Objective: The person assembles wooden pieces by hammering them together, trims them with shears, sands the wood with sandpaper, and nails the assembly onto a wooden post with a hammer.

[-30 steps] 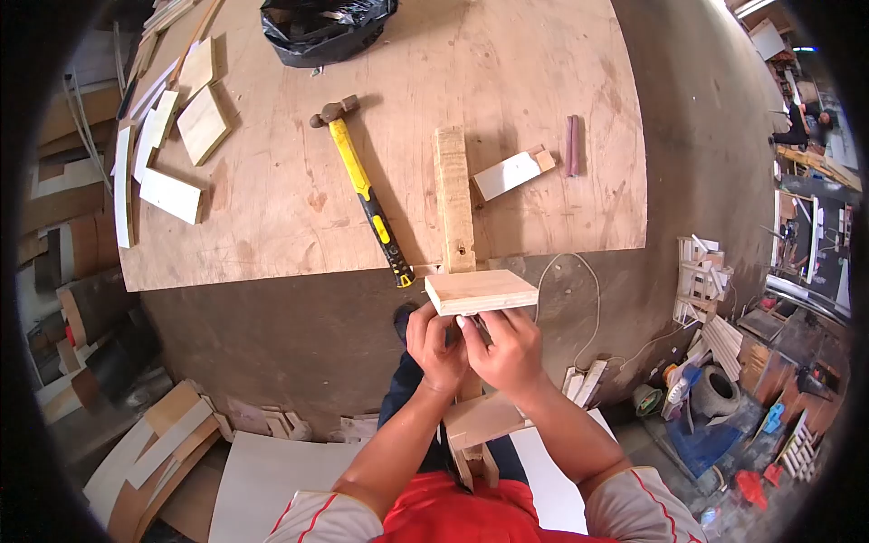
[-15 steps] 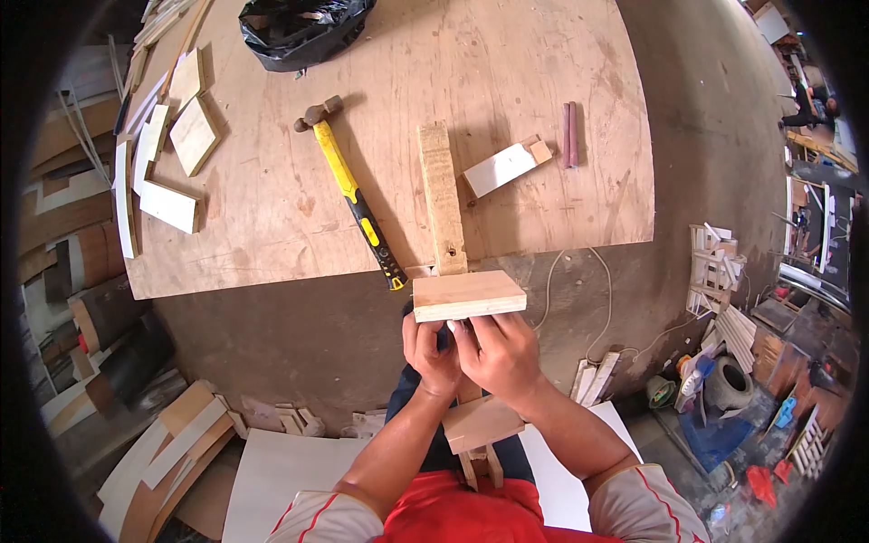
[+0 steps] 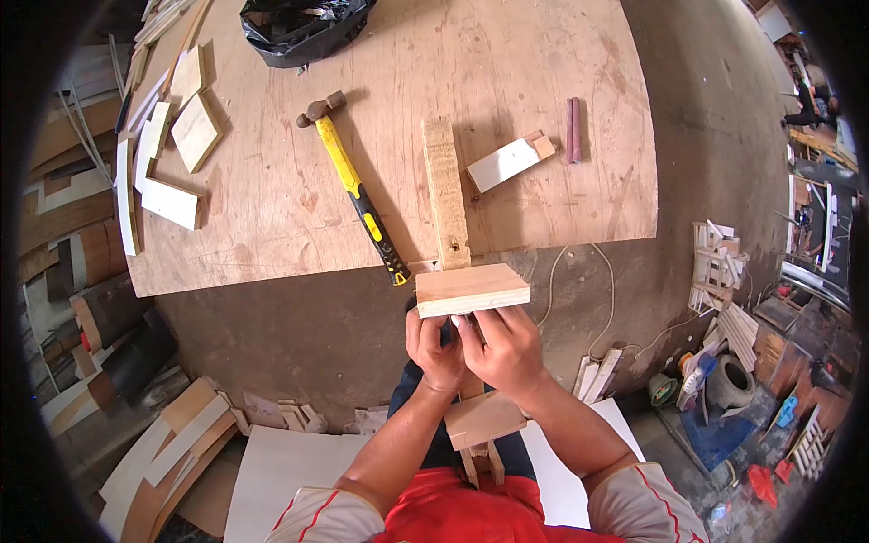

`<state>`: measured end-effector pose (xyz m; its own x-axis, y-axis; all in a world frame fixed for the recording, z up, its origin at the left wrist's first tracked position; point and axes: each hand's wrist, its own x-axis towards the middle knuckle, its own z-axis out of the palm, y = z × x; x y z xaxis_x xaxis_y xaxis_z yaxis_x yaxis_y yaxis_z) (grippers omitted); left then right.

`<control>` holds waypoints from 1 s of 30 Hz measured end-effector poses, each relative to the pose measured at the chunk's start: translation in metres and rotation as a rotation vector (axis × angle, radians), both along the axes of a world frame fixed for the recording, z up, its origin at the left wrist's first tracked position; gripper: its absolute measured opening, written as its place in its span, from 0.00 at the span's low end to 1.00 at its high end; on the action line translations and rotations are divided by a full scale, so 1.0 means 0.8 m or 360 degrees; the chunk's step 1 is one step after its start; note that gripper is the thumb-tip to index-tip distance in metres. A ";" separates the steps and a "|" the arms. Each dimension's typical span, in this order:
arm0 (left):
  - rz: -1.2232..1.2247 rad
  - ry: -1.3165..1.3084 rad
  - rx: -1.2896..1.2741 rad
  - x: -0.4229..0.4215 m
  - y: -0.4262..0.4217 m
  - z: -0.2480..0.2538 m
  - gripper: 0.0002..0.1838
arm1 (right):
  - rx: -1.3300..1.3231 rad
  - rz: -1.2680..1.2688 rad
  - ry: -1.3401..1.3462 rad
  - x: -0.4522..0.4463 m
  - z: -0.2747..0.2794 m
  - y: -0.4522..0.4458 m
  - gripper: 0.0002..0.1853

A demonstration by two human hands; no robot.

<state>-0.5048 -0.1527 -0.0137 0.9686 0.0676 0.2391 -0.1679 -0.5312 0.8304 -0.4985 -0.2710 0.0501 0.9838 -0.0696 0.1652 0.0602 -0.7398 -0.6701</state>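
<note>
A plywood block (image 3: pixel 472 288) with a layered front edge sits just past the near edge of the worktable. My left hand (image 3: pixel 437 353) is closed at the block's lower left, fingers curled in under its near edge. My right hand (image 3: pixel 503 351) is beside it, closed against the same edge, with the two thumbs close together. The fingertips are partly hidden under the block. A second wooden block (image 3: pixel 486 419) lies nearer my body, between my forearms. Beyond the held block, a rough wooden bar (image 3: pixel 445 195) extends over the tabletop.
On the plywood worktable (image 3: pixel 290 226) lie a yellow-and-black hammer (image 3: pixel 356 195), a white-faced block (image 3: pixel 510 164), two thin reddish rods (image 3: pixel 573 131) and several white offcuts (image 3: pixel 172 204). A black plastic bag (image 3: pixel 308 32) is at the far edge. Wood scraps (image 3: pixel 176 452) are stacked at lower left.
</note>
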 end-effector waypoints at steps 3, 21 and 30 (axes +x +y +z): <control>-0.0004 0.0006 0.0002 -0.002 0.002 -0.003 0.15 | 0.0003 -0.0011 -0.0006 -0.001 -0.002 0.001 0.15; 0.0026 0.0010 0.0050 -0.001 -0.004 0.001 0.15 | 0.0052 -0.0028 0.0023 0.002 0.002 -0.002 0.14; 0.0072 0.0000 0.0070 -0.002 -0.005 -0.001 0.18 | 0.0153 -0.0084 0.0147 0.002 0.006 -0.002 0.13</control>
